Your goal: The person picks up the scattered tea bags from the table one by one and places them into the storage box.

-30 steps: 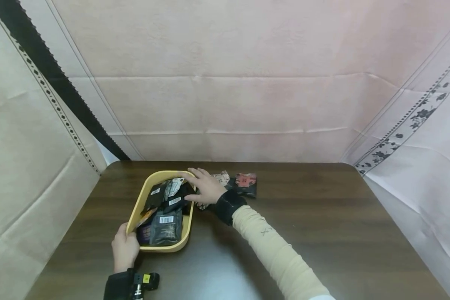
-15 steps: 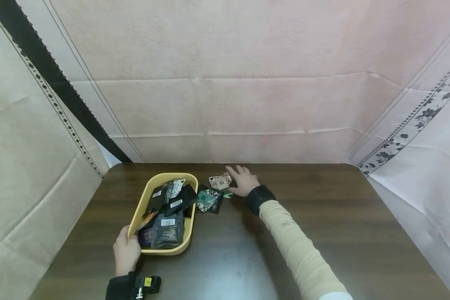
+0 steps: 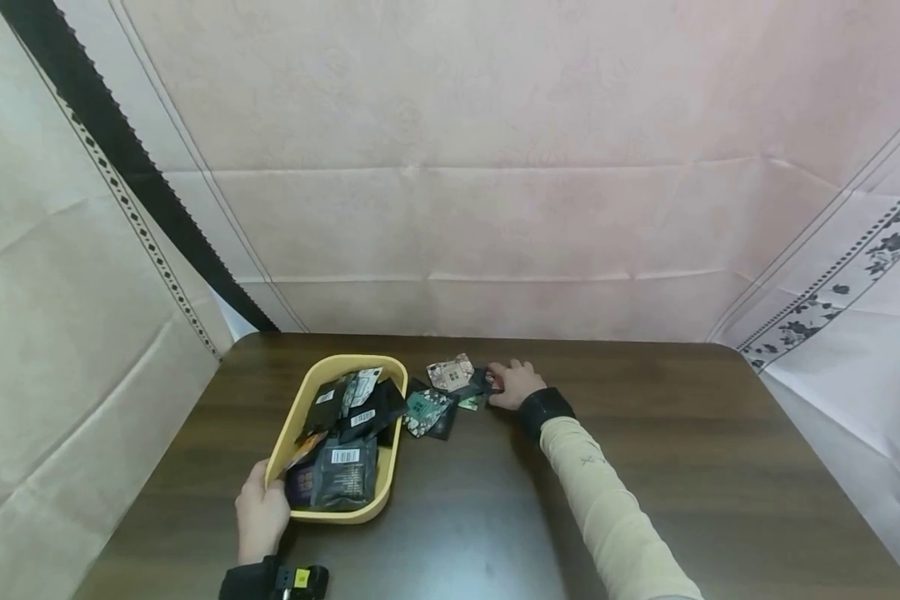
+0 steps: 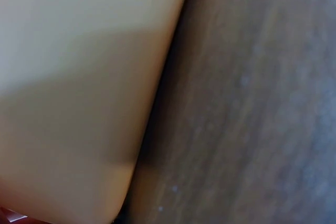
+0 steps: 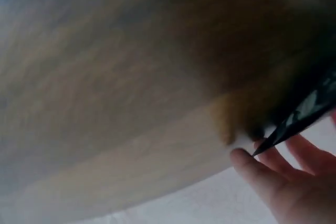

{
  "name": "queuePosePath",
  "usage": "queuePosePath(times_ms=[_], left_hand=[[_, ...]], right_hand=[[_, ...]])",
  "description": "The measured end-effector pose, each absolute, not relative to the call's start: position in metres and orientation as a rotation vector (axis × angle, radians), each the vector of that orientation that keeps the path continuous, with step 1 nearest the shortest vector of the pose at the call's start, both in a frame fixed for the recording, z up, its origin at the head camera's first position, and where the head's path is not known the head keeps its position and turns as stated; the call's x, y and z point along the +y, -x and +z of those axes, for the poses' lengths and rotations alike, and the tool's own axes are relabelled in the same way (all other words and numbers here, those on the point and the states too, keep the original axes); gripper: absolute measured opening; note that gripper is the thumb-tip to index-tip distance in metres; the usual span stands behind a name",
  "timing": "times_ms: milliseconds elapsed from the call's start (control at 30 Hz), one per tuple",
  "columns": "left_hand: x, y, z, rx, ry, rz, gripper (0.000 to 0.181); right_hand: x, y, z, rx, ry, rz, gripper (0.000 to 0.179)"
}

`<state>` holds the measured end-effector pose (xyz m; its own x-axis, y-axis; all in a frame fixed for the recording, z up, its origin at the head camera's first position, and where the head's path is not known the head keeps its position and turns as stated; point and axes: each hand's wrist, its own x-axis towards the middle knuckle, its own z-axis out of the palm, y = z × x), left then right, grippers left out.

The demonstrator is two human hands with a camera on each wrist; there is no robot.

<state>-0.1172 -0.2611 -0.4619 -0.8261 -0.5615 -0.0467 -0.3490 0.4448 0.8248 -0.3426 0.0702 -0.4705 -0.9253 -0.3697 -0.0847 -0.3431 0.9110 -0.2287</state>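
Note:
A yellow plastic basket (image 3: 337,517) full of small dark foil packets (image 3: 345,475) sits at the left of the table. My left hand (image 3: 261,517) grips its near left corner; the left wrist view is filled by the basket's outer wall (image 4: 79,77) and the tabletop. At the right end of the loose pile, my right hand (image 3: 521,385) pinches a black packet with a reddish label (image 3: 497,381). Seen from the right wrist, the packet's dark edge (image 5: 310,103) lies between thumb and fingers. My hand covers most of that packet.
Loose packets lie right of the basket: a teal patterned one (image 3: 426,410) and a beige printed one (image 3: 452,373), with dark ones among them. The brown wooden table (image 3: 645,442) ends at a pale cloth backdrop (image 3: 540,233) behind and at both sides.
My right hand has moved right from the basket's edge, past the loose packets, to the rightmost one, and its fingers have closed there. The left hand keeps its grip on the basket.

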Motion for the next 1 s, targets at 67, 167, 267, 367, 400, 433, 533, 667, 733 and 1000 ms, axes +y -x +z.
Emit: queuePosePath(times_ms=[67,167,267,367,400,433,533,667,733,1000], left_hand=[[-0.262,0.116,-0.461,-2.464,-0.788,-1.325,0.037],[-0.262,0.114,-0.459,-2.458,-0.782,-1.317,0.037],[-0.262,0.114,-0.459,-2.458,-0.775,-1.319,0.038],[-0.261,0.115,-0.46,-2.453,-0.77,-1.332,0.037],[-0.26,0.115,-0.46,-2.451,-0.767,-1.335,0.037],[-0.26,0.115,-0.46,-2.446,-0.766,-1.338,0.037],[-0.26,0.116,-0.461,-2.427,-0.767,-1.339,0.036],[-0.26,0.115,-0.46,-2.416,-0.761,-1.344,0.035],[-0.26,0.114,-0.46,-2.412,-0.756,-1.351,0.035],[-0.259,0.114,-0.463,-2.401,-0.726,-1.331,0.035]], right_hand=[[0.07,0.341,-0.474,3.008,0.611,-0.256,0.054],[0.071,0.339,-0.481,3.084,0.689,-0.106,0.039],[0.073,0.337,-0.485,3.121,0.697,-0.018,0.032],[0.075,0.335,-0.483,3.165,0.674,-0.044,0.033],[0.076,0.334,-0.48,3.185,0.665,-0.065,0.034],[0.076,0.332,-0.476,3.201,0.658,-0.091,0.035],[0.073,0.331,-0.467,3.231,0.644,-0.187,0.036],[0.061,0.329,-0.46,3.276,0.697,-0.347,0.035],[0.052,0.327,-0.456,3.313,0.775,-0.413,0.034],[0.0,0.305,-0.425,3.234,1.102,-0.616,0.034]])
